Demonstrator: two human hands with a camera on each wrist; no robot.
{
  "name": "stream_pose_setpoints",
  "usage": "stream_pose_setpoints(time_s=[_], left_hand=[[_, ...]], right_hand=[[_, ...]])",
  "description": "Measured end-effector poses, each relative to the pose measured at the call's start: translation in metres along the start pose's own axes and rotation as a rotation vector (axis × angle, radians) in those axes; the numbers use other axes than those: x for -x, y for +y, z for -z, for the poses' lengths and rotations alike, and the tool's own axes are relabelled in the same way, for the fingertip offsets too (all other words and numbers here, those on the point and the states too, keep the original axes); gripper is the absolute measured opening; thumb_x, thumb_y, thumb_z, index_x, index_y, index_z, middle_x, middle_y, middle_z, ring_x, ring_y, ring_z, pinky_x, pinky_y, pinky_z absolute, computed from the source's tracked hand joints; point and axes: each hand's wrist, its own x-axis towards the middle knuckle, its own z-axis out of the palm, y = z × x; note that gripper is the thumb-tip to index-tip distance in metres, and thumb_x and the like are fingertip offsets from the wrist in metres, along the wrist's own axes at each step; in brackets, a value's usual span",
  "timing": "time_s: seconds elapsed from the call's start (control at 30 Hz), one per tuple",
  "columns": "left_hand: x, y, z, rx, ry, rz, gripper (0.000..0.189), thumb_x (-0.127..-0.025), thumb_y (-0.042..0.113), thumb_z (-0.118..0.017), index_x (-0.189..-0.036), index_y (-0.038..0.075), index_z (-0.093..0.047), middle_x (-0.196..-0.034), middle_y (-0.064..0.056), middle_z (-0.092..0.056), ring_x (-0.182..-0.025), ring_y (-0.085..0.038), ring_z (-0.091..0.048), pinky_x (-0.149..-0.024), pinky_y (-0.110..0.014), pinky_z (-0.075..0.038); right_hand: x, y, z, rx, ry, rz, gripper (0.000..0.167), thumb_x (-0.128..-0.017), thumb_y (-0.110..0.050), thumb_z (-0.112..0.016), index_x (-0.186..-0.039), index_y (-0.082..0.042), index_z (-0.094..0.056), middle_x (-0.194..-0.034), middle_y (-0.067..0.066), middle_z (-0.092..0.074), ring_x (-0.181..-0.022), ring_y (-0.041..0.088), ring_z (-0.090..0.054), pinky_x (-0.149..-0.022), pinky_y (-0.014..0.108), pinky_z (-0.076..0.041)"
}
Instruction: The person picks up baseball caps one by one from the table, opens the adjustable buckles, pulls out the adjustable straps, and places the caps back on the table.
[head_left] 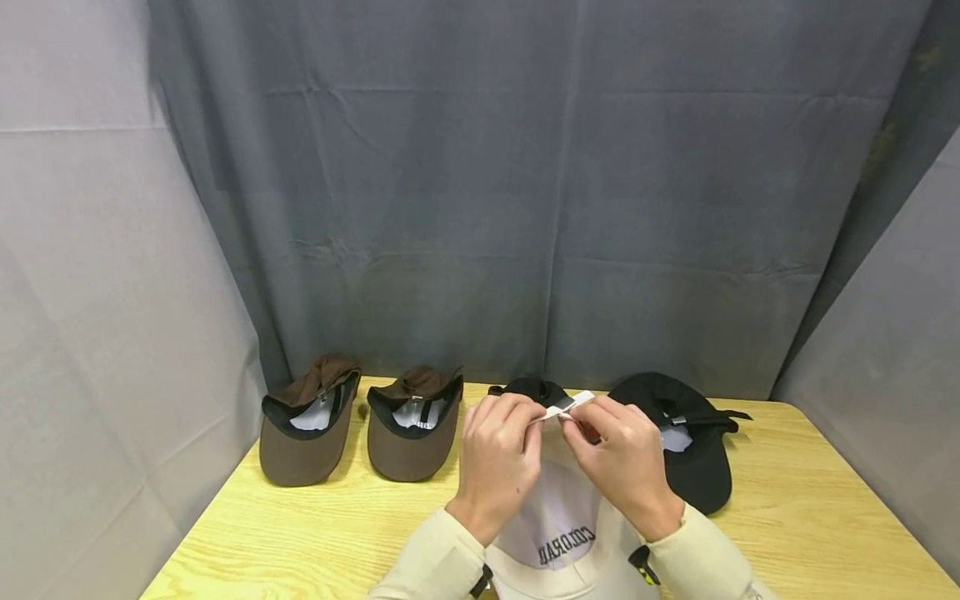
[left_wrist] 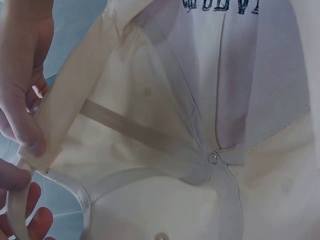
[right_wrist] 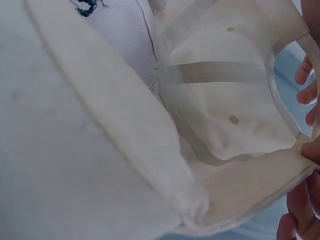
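A cream baseball cap [head_left: 551, 508] hangs between the hands with its inside facing up and dark reversed lettering across the front panel. My left hand [head_left: 498, 462] pinches one side of the cap's back strap [head_left: 577, 402] between thumb and fingers. On the other side, my right hand [head_left: 626, 462] pinches the strap, fingertips close to the left hand's. Both wrist views show the cap's inside seams [left_wrist: 130, 125] and the open arch at the back [right_wrist: 285, 90]. Part of the cap's rim is hidden behind the hands and sleeves.
Two brown caps [head_left: 307, 450] [head_left: 412, 450] lie brim toward me at the left of the wooden table [head_left: 300, 542]. A black cap [head_left: 697, 467] lies at the right; another black cap [head_left: 536, 387] is mostly hidden behind the hands. A grey curtain [head_left: 450, 208] hangs behind.
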Motion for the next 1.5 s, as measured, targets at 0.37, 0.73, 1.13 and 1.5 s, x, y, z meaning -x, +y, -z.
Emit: stream_pose_setpoints(time_s=[0.37,0.73,1.13,1.5], left_hand=[[-0.0035,0.0035,-0.0007,-0.013,-0.005,0.005,0.01,-0.08,0.01,-0.073,-0.085,0.019,-0.073,-0.086,0.009,-0.07,-0.078,-0.011,-0.061,-0.069,-0.026,-0.043],[-0.0025,0.0039,-0.0006,-0.007,-0.008,0.0,0.009,-0.081,0.01,-0.074,-0.083,0.019,-0.074,-0.084,0.009,-0.069,-0.077,-0.011,-0.061,-0.07,-0.027,-0.044],[0.0002,0.0007,0.0004,-0.009,-0.002,-0.009,0.009,-0.08,0.01,-0.075,-0.083,0.018,-0.074,-0.083,0.008,-0.07,-0.078,-0.012,-0.062,-0.071,-0.026,-0.045],[0.0001,0.0022,-0.0014,-0.005,-0.004,0.004,0.01,-0.08,0.01,-0.074,-0.083,0.019,-0.073,-0.084,0.009,-0.069,-0.077,-0.011,-0.061,-0.07,-0.027,-0.044]], right_hand=[[-0.0011,-0.0058,0.0008,-0.024,-0.002,0.008,0.007,-0.072,-0.007,-0.075,-0.07,-0.012,-0.07,-0.062,-0.006,-0.058,-0.053,0.007,-0.048,-0.056,0.027,-0.037],[-0.0008,-0.0073,0.0027,-0.033,-0.027,-0.005,0.007,-0.071,-0.007,-0.077,-0.072,-0.011,-0.071,-0.063,-0.005,-0.06,-0.053,0.009,-0.05,-0.057,0.027,-0.038],[0.0004,-0.002,0.0029,0.003,-0.046,-0.049,0.006,-0.073,-0.008,-0.077,-0.072,-0.01,-0.071,-0.061,-0.004,-0.059,-0.052,0.01,-0.05,-0.055,0.026,-0.037],[0.0022,-0.0069,0.0035,-0.006,-0.064,-0.046,0.008,-0.073,-0.009,-0.078,-0.072,-0.012,-0.07,-0.061,-0.006,-0.057,-0.052,0.008,-0.049,-0.056,0.025,-0.037]])
